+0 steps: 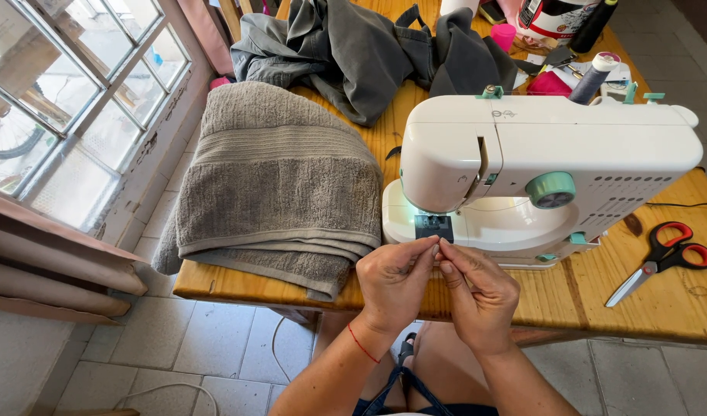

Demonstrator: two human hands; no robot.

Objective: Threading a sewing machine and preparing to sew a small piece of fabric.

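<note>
Two hands pinched together at sewing machine (523, 166) needle end | thread unclear | machine lies left-right

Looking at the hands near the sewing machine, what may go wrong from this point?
1. Both hands, left hand and right hand, pinch something too fine to see just below the needle area; a fingertip might get pricked there.
2. The scissors lie open-handled near the table edge and might be knocked off.
3. The folded towel overhangs the table's front edge and may slide off.
</note>
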